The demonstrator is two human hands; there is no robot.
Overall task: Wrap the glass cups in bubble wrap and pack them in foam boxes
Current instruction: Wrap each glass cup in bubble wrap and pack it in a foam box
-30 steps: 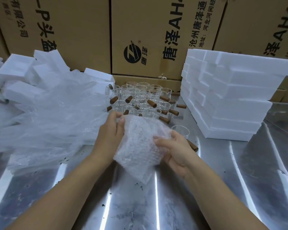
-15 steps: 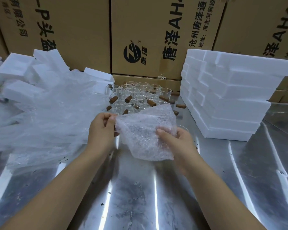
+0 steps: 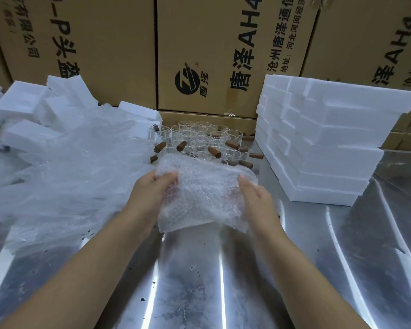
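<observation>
Bubble wrap (image 3: 204, 193) is pinched by left hand (image 3: 150, 193) and right hand (image 3: 259, 203).

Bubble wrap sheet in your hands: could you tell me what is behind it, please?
Behind the bubble wrap sheet stand glass cups with brown handles; it covers the nearest ones.

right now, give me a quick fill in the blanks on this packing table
The left hand and the right hand both hold one sheet of ____ wrap.
The glass cups beyond it have handles coloured ____.
The neat stack of foam boxes stands on the person's ____ side.
Missing words: bubble; brown; right.
</observation>
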